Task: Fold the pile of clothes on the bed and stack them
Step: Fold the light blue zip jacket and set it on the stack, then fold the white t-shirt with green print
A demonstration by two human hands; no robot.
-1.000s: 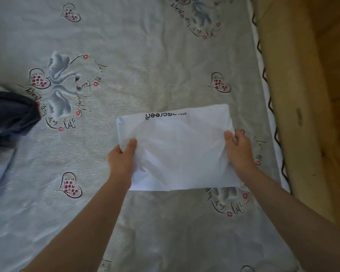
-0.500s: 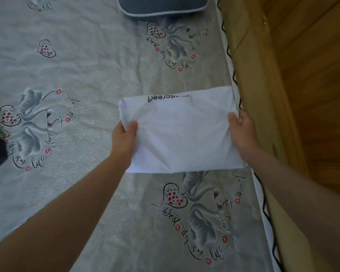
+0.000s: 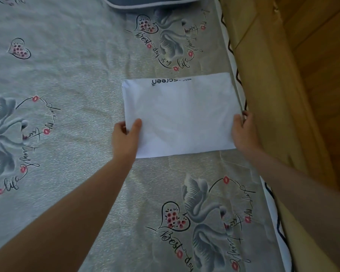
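My left hand (image 3: 126, 138) holds the near left corner of the folded white shirt (image 3: 182, 114), with the thumb lying on top of the cloth and the other fingers tucked under its edge, so the grip there is closed on the shirt. My right hand (image 3: 243, 132) holds the near right corner the same way: the thumb sits on the white cloth and the fingers curl round the side edge, pinching it.

The shirt is folded into a neat rectangle. It lies flat on the bed, on the grey bedspread (image 3: 71, 79), close to the bed's right side. Its right edge reaches the white border of the spread (image 3: 227, 48), the strip with a dark zigzag line, just beside the wooden bed frame (image 3: 271, 95). Along the far edge of the shirt runs a line of dark printed letters (image 3: 170, 81), seen upside down from where I stand; only part of the word can be read.

The bedspread is printed with swans, hearts and curly writing. One swan print (image 3: 171, 42) lies just beyond the shirt, and another (image 3: 204, 218) lies nearer to me, between my forearms. A dark blue cushion with a pale edge (image 3: 153, 2) shows at the top of the view, well apart from the shirt. Wooden boards (image 3: 322, 55) fill the right side past the frame.
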